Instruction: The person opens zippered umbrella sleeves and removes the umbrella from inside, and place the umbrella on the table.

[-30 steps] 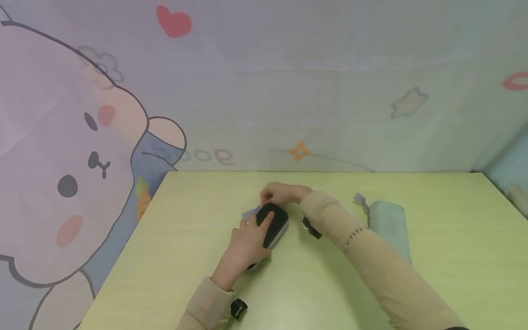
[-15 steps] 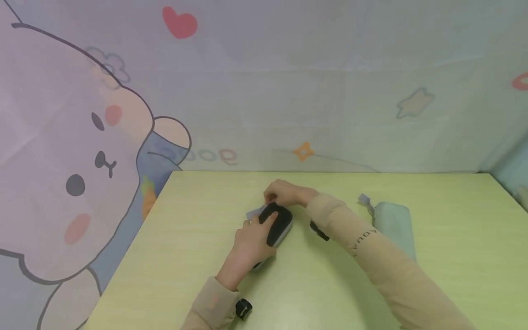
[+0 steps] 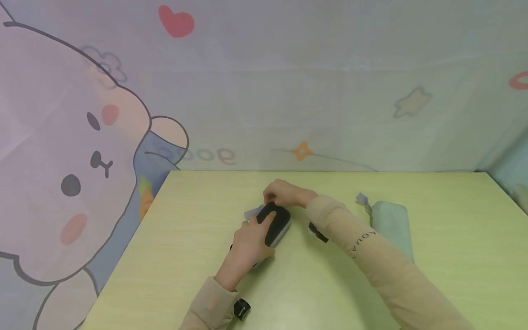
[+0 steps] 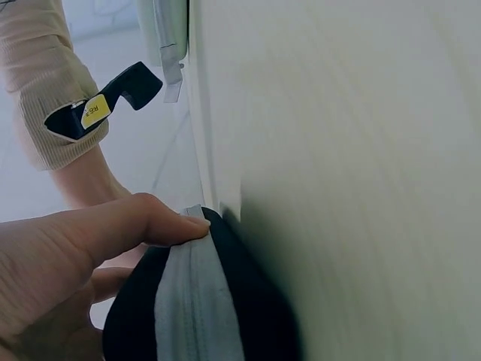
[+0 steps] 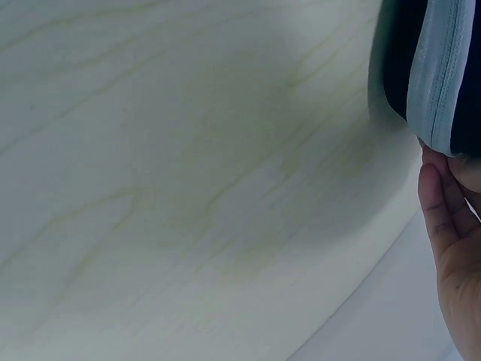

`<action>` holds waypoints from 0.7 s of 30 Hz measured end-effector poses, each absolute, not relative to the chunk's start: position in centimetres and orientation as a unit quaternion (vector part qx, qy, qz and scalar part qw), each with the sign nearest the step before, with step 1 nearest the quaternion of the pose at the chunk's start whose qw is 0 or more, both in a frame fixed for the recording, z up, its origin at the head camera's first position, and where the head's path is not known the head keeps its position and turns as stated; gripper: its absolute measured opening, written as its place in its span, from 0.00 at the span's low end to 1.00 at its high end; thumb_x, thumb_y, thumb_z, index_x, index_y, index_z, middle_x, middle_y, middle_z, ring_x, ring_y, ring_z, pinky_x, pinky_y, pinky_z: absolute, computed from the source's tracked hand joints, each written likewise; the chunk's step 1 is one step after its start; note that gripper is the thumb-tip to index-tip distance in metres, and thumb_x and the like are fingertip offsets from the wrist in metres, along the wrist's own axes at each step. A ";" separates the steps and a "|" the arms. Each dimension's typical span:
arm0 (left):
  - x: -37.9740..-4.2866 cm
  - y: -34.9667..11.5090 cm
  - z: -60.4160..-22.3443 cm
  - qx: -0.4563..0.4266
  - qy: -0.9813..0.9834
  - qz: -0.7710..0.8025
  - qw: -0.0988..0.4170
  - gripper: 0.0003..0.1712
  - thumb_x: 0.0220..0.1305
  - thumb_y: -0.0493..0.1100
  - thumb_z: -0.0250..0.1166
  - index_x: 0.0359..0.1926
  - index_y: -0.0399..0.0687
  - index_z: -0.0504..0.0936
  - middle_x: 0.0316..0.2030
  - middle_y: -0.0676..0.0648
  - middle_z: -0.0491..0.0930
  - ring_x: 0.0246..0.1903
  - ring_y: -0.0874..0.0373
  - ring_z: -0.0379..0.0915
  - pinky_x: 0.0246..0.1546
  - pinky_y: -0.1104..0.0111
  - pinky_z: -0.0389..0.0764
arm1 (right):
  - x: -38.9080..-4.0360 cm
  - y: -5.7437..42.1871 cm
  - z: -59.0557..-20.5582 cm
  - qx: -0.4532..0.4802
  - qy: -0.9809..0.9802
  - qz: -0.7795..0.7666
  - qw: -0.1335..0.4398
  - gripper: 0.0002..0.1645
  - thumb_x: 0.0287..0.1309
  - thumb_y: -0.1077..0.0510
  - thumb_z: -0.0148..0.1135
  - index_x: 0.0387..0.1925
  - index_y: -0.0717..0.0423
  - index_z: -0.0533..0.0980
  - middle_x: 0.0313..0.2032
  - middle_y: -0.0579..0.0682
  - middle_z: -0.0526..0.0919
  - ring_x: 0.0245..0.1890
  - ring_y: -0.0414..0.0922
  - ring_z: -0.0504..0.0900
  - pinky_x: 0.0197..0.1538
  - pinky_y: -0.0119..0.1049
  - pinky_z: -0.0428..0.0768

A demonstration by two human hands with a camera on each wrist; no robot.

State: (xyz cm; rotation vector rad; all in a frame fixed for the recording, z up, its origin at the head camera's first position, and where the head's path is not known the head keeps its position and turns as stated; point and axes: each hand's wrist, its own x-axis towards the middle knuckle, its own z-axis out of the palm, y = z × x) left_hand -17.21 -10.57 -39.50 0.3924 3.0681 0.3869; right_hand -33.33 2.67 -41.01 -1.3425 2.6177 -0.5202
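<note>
The person's left hand (image 3: 249, 240) is gripping a black zip case (image 3: 282, 223), with the index finger lying along its dark top and the thumb pressing on the grey zip band (image 4: 197, 308) that is running round its side. The case is lying slantwise near the middle of the desk (image 3: 449, 215). The right hand (image 3: 284, 192) is reaching across to the far end of the case, its fingers curling in and pinching there; what exactly is sitting between the fingertips is hidden, so a zip pull is only a guess. A grey fabric tab (image 3: 253, 212) is poking out beside the far left edge.

As for progress, both hands are already working on the case, and the zip is looking closed along the stretches facing the wrist cameras. The stretch under the fingers and the far side are not showing, so whether any of it is standing open cannot be told. A pale green pouch (image 3: 391, 224) is lying well apart to the right, neither hand touching it, partly hidden by the right sleeve (image 3: 371, 256).
</note>
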 end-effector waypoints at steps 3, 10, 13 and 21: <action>-17.1 -10.7 -39.4 0.125 0.984 0.126 0.013 0.48 0.45 0.44 0.74 0.69 0.53 0.65 0.49 0.31 0.74 0.41 0.38 0.76 0.29 0.54 0.79 | -33.3 2.6 -41.1 -0.449 0.873 -0.176 0.076 0.13 0.55 0.72 0.56 0.30 0.55 0.84 0.34 0.50 0.87 0.38 0.45 0.84 0.47 0.36 0.81; -17.2 -10.6 -39.3 0.128 0.983 0.130 0.008 0.47 0.45 0.44 0.74 0.68 0.53 0.66 0.52 0.31 0.74 0.44 0.37 0.76 0.31 0.51 0.80 | -33.2 3.2 -41.4 -0.440 0.878 -0.177 0.067 0.12 0.55 0.72 0.57 0.29 0.54 0.82 0.31 0.48 0.86 0.32 0.41 0.79 0.44 0.34 0.80; -17.1 -10.6 -39.3 0.129 0.983 0.130 0.007 0.47 0.45 0.44 0.74 0.68 0.53 0.66 0.53 0.30 0.74 0.44 0.37 0.76 0.31 0.51 0.80 | -33.0 3.5 -41.4 -0.433 0.879 -0.187 0.072 0.11 0.56 0.71 0.58 0.28 0.55 0.82 0.30 0.48 0.86 0.29 0.39 0.77 0.41 0.32 0.79; -17.1 -10.7 -39.4 0.133 0.983 0.130 0.000 0.47 0.44 0.43 0.75 0.68 0.53 0.67 0.52 0.31 0.74 0.42 0.39 0.76 0.30 0.52 0.80 | -32.7 3.8 -41.1 -0.430 0.877 -0.201 0.078 0.09 0.57 0.70 0.59 0.28 0.55 0.81 0.29 0.48 0.85 0.29 0.39 0.78 0.40 0.31 0.79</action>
